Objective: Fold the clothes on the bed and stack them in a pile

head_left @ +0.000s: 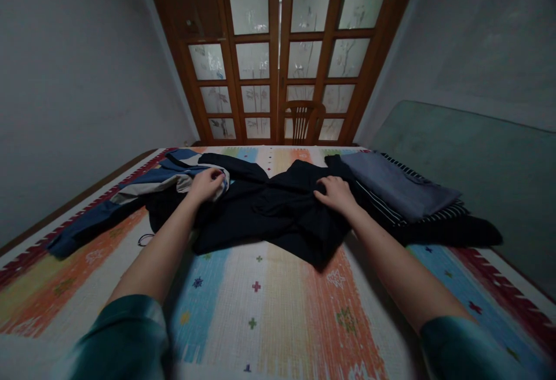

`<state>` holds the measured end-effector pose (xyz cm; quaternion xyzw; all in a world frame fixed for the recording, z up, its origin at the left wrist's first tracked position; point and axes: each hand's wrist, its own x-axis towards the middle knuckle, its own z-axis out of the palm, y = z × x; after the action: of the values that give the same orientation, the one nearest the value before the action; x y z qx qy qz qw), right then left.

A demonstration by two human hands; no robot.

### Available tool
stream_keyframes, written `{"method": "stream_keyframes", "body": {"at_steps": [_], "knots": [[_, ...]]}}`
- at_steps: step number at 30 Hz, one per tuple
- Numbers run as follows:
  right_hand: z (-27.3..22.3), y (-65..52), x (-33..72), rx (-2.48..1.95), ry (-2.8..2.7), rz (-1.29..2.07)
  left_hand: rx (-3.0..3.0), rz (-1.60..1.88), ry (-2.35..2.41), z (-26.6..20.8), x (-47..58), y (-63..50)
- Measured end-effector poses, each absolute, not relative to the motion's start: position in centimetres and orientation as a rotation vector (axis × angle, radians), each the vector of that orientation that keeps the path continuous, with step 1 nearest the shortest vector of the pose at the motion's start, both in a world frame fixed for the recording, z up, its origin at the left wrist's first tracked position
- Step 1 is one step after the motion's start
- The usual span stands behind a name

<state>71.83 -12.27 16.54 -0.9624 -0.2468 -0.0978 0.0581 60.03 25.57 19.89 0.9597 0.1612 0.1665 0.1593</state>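
A dark navy garment [269, 212], its kind unclear in the folds, lies spread across the middle of the table. At its right part, my right hand [336, 193] has its fingers curled on the cloth, gripping it. My left hand [205, 185] is closed at the light edge of a blue, grey and navy long-sleeved top [150, 184], beside the navy garment. One sleeve of that top stretches toward the near left. Black cloth [165, 209] shows beneath my left wrist. What lies inside the curled left fingers is partly hidden.
On the right sits a stack of folded clothes, with a grey garment [402, 189] on top and striped and black ones under it. A thin dark loop [145, 240] lies near my left forearm. A patterned cloth [256, 316] covers the table; a wooden chair [302, 119] stands beyond.
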Motion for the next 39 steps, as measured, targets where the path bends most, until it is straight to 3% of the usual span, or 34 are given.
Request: {"method": "stream_keyframes", "body": {"at_steps": [4,7,12,22,28,32,36,39], "knots": [[16.3,-10.4,74.0,-2.868,-0.86,-0.189,2.789,-0.037,0.217,17.1,61.4,19.6],[14.1,-10.7,74.8,-2.964,-0.663,0.096,2.85,-0.303,0.419,13.9,61.7,15.7],[11.5,-11.8,72.7,-3.015,-0.438,0.119,2.907,-0.272,0.47,11.2,62.9,13.7],[12.3,-9.1,65.5,-3.065,-0.87,0.064,2.811,-0.287,-0.245,10.5,70.9,9.2],[13.1,-7.6,64.2,-3.067,-0.794,0.155,2.423,-0.194,-0.385,11.0,73.6,4.9],[15.2,-9.7,65.0,-2.787,-1.051,0.264,2.22,0.098,-0.284,11.8,73.2,4.9],[17.0,-13.5,67.4,-2.479,-0.973,-0.187,2.295,0.55,-0.285,14.2,71.0,7.2],[16.5,-15.4,70.0,-2.522,-0.78,-0.439,2.373,0.764,-0.313,16.4,68.6,10.0]]}}
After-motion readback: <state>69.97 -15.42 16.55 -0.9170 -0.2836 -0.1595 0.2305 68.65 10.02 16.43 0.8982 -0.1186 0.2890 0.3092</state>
